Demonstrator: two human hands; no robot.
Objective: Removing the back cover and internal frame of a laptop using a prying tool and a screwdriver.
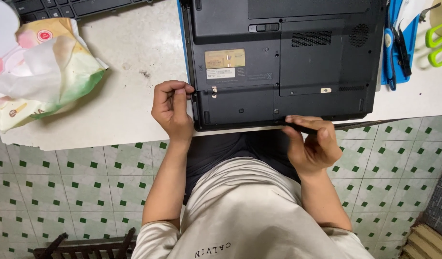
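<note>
A black laptop [283,62] lies upside down on a white table [134,72], its underside up and its near edge hanging just over the table's front edge. Two stickers, a slide latch and vent grilles show on the base panels.

The left hand [172,109] rests on the table against the laptop's near left corner, fingers curled in, thumb and fingertips pressed together at the side seam — whether something thin is pinched between them cannot be told. The right hand [313,144] is at the laptop's front edge, in front of the table, fingers closed around a thin dark tool [302,127] that lies along that edge and touches it.

To the left on the table sits a crumpled wipes pack [43,72], white, green and pink, well apart from the laptop. A dark keyboard [72,7] shows at the top left. On the right, just beside the laptop, a blue mat [409,38] holds slim tools, and green scissor handles [439,43] lie at the far right edge.

Below the table — a tiled floor [62,182] with small green squares, and the person's pale shirt and dark lap.
</note>
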